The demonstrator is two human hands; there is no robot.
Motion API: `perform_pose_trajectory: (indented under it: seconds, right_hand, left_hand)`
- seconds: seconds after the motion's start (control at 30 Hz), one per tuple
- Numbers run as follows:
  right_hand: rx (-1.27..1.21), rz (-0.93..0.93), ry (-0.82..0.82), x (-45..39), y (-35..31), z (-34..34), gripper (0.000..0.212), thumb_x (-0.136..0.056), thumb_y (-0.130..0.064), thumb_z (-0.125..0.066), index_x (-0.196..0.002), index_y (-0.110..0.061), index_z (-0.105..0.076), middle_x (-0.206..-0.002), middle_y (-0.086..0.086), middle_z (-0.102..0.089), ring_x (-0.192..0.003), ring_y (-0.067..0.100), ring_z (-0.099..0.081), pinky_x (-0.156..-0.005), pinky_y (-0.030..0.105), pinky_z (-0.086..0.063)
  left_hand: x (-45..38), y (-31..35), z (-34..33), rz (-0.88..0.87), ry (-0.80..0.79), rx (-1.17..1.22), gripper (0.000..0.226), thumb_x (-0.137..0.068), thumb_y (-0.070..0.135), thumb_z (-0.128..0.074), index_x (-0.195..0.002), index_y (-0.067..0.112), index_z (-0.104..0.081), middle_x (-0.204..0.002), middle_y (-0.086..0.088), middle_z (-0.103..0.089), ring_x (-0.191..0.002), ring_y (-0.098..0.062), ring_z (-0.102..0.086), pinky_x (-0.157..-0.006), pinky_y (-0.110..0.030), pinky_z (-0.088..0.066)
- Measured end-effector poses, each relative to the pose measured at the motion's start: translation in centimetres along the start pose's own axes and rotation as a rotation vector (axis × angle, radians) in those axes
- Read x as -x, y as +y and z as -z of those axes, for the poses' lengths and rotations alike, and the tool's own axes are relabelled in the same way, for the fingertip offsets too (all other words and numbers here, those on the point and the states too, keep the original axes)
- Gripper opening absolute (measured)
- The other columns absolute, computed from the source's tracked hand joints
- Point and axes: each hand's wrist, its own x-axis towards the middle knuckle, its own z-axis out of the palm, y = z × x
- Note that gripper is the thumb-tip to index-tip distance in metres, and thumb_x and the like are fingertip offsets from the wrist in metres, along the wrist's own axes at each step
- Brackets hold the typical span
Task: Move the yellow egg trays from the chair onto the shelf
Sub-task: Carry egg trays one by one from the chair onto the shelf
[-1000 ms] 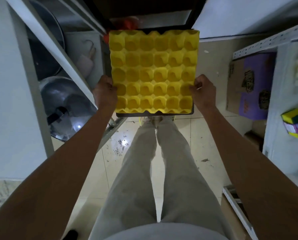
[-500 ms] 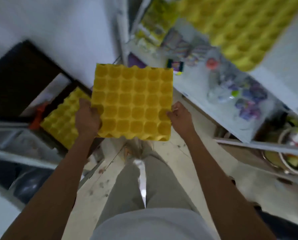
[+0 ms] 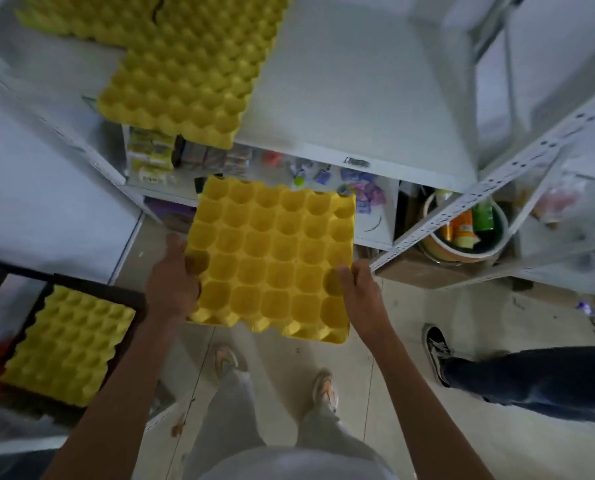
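Left hand [image 3: 172,289] and right hand [image 3: 362,296] pinch opposite edges of the yellow moulded-pulp egg tray [image 3: 272,259], held level in mid-air below the white metal shelf [image 3: 351,95]; probably light, stiff, crushable, so edge grips suit.

Shelved egg trays [image 3: 171,64] cropped at top edge.

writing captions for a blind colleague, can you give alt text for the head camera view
Seen from above, a person's left hand and right hand hold a yellow egg tray by its sides in front of a white shelf already bearing egg trays. Another tray remains on a dark chair at lower left.
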Motion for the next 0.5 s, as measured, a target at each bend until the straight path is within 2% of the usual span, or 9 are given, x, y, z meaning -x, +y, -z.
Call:
perform_pose_trajectory:
  seconds: [0.1,0.2,0.27,0.33,0.4,0.5]
  right_hand:
    - [-0.047,0.005,0.003,0.8,1.2,4.4,0.034,-0.107,-0.043,-0.039,-0.097,-0.011,-0.038,-0.080,0.001,-0.059,-0.072,0.016,-0.058,-0.056,0.030,-0.040]
    - [-0.047,0.019,0.000,0.7,1.3,7.6,0.029,-0.107,-0.044,-0.037,-0.090,-0.021,-0.037,-0.083,0.004,-0.059,-0.075,0.020,-0.058,-0.059,0.034,-0.040]
    - [-0.043,0.055,0.002,0.2,0.6,9.0,0.029,-0.108,-0.043,-0.036,-0.086,-0.024,-0.033,-0.079,0.000,-0.051,-0.069,0.015,-0.052,-0.059,0.035,-0.037]
    - [-0.041,0.071,0.009,-0.6,-0.2,9.9,0.031,-0.108,-0.041,-0.035,-0.090,-0.017,-0.034,-0.075,0.000,-0.045,-0.064,0.014,-0.045,-0.058,0.035,-0.035]
    - [-0.032,0.057,0.012,-1.6,-1.0,10.2,0.035,-0.108,-0.042,-0.034,-0.095,-0.010,-0.036,-0.075,0.002,-0.046,-0.065,0.015,-0.046,-0.059,0.035,-0.035]
    - [-0.011,0.011,0.011,-2.9,-2.4,10.0,0.035,-0.109,-0.043,-0.030,-0.100,-0.010,-0.038,-0.080,0.002,-0.051,-0.071,0.017,-0.051,-0.062,0.035,-0.037]
  left_hand:
    - [2.1,3.6,-0.5,0.041,-0.022,0.066,0.021,-0.099,0.008,-0.044,-0.118,0.016,-0.043,-0.087,-0.014,-0.062,-0.082,-0.041,-0.064,-0.064,-0.044,-0.046]
    - [3.3,6.5,-0.6,0.075,-0.021,0.115,0.022,-0.099,0.011,-0.044,-0.120,0.020,-0.044,-0.091,-0.006,-0.060,-0.091,-0.041,-0.065,-0.070,-0.043,-0.044]
    - [3.4,8.0,-0.1,0.074,-0.001,0.106,0.025,-0.100,0.013,-0.044,-0.123,0.021,-0.045,-0.089,-0.003,-0.058,-0.091,-0.041,-0.065,-0.070,-0.041,-0.042]
    - [2.9,9.0,0.7,0.067,0.012,0.112,0.025,-0.099,0.013,-0.044,-0.123,0.022,-0.045,-0.089,-0.004,-0.058,-0.088,-0.039,-0.064,-0.071,-0.040,-0.043]
    - [2.3,9.7,1.6,0.042,0.016,0.132,0.022,-0.098,0.013,-0.045,-0.116,0.026,-0.044,-0.089,-0.005,-0.061,-0.084,-0.035,-0.062,-0.070,-0.039,-0.043]
    - [1.0,10.7,2.8,0.043,0.015,0.127,0.022,-0.098,0.012,-0.044,-0.113,0.028,-0.042,-0.090,-0.006,-0.063,-0.083,-0.033,-0.062,-0.071,-0.038,-0.042]
